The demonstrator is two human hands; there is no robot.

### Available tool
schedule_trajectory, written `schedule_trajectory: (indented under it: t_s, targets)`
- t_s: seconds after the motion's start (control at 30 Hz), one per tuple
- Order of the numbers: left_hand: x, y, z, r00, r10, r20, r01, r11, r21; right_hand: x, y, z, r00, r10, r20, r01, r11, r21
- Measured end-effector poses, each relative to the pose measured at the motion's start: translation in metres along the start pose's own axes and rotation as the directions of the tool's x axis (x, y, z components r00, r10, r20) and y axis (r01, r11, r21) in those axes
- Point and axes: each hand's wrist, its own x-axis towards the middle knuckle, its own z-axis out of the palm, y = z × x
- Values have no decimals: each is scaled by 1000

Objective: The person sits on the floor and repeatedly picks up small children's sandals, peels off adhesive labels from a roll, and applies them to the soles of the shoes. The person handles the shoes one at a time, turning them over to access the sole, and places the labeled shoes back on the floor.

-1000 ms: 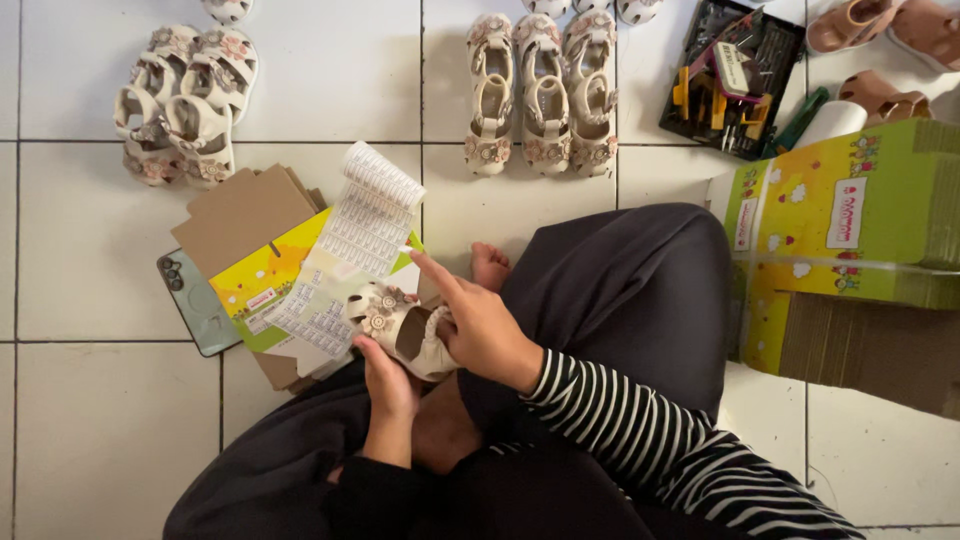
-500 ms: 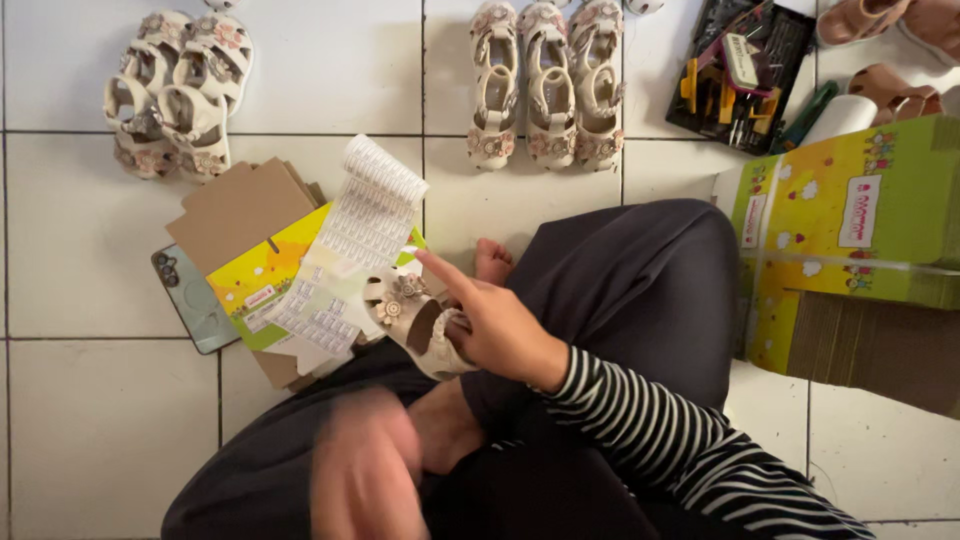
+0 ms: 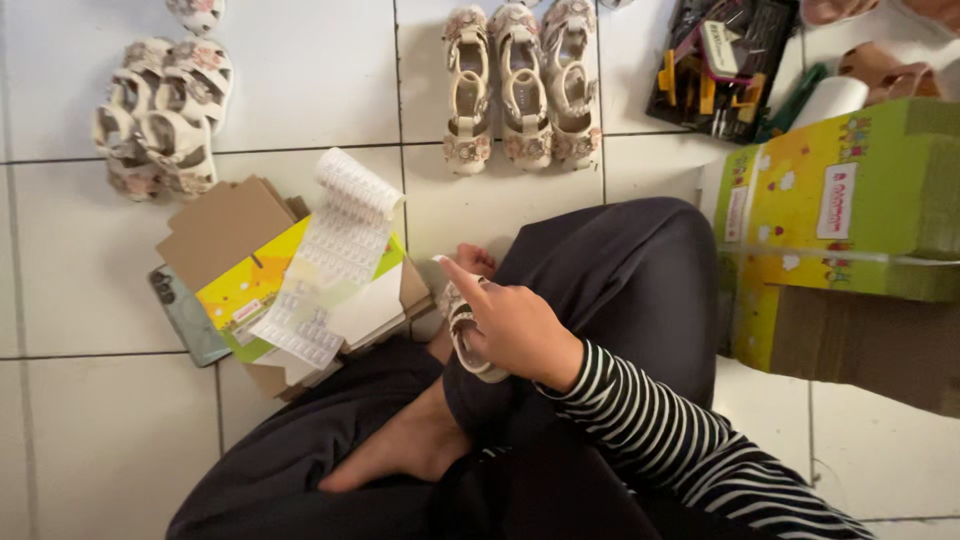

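A small sandal (image 3: 465, 335) is gripped in the right hand (image 3: 515, 325); the left hand is out of view; finished-looking sandals (image 3: 520, 85) are lined beyond it; the sticker sheet (image 3: 335, 255) lies just left.

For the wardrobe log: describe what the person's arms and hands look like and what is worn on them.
Only the right hand shows; it is bare, with no glove, and no ring or watch can be seen. The right arm wears a long, close-fitting sleeve in narrow black and white stripes, ending at the wrist. The left hand and arm are out of view.
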Motion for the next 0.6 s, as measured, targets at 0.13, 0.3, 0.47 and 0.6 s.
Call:
schedule_trajectory:
  t_s: [0.13, 0.3, 0.47, 0.6]
  targets:
    - [17, 13, -9, 973, -231, -4, 225, 941, 255, 5, 4, 3, 994, 59, 92, -54, 997, -61]
    - [18, 14, -7, 996, -92, 1, 87, 942, 323, 1, 4, 2, 1000, 21, 10, -21, 998, -58]
    - [15, 18, -6, 997, -74, 22, 62, 932, 357, -1, 4, 5, 998, 43, 35, -41, 997, -58]
    - [15, 24, -2, 997, -73, 35, 54, 924, 379, 0, 5, 4, 1000, 11, 0, -11, 999, -45]
